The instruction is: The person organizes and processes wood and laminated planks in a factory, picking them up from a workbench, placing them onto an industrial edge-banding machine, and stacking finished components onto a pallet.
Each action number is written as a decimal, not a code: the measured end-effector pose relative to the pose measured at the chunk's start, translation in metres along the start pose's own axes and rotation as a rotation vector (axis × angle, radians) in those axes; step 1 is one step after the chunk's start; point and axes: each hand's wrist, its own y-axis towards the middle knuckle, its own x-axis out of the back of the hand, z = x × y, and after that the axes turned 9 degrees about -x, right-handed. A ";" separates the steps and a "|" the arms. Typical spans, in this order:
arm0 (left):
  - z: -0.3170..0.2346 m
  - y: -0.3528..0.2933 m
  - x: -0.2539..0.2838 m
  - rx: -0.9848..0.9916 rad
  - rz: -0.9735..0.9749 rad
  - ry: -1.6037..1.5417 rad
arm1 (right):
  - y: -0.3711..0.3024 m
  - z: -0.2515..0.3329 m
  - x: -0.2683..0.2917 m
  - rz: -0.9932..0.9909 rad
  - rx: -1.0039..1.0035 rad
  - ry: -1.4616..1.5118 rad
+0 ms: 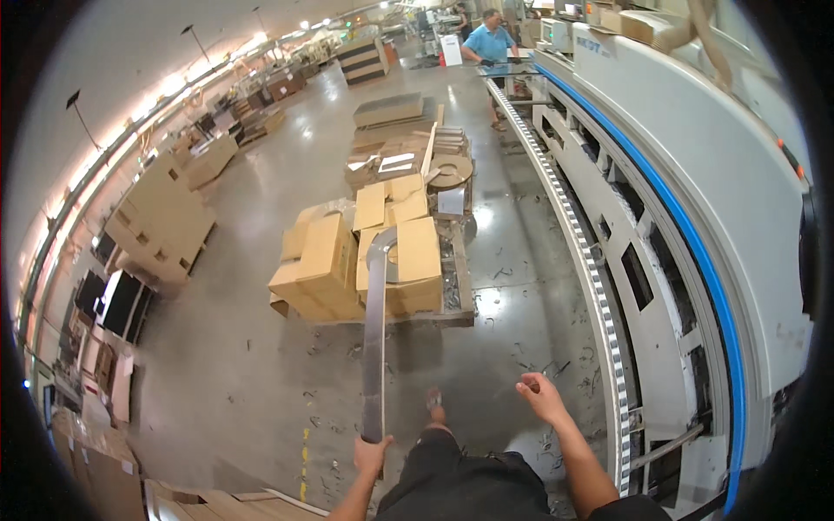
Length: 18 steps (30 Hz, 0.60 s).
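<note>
Grey-brown in colour, a long, narrow, flat strip (374, 347) extends from our left hand (371, 453) toward the far side of the scene. Its long axis runs near to far, almost in line with our left forearm. Our left hand grasps the near end; the far end lies in front of the cardboard boxes, and we cannot tell whether it touches them. Our right hand (540, 399) is released, fingers loosely curled and holding nothing. It is well apart from the strip, to the right, and nearest to the long rail with black and white segments (615, 352); the left is therefore the nearer hand to the strip.

Containers: two brown cardboard boxes stand side by side on a wooden pallet (463, 291), beyond our hands. The right-hand box (417, 291) shows a grey, ring-shaped coil (375, 247) at its top, beside the strip's far end. The left-hand box (323, 260) has raised flaps; we cannot see its contents. Farther back lies a flat, round, brown coil (462, 169).

To the right, a long white machine housing (695, 165) runs near to far, edged by a blue band. A person in a light blue shirt (492, 43) stands at its far end.
</note>
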 end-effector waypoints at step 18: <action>-0.370 0.515 -0.059 -0.155 -0.036 0.018 | 0.107 -0.014 -0.024 -0.224 -0.530 -0.220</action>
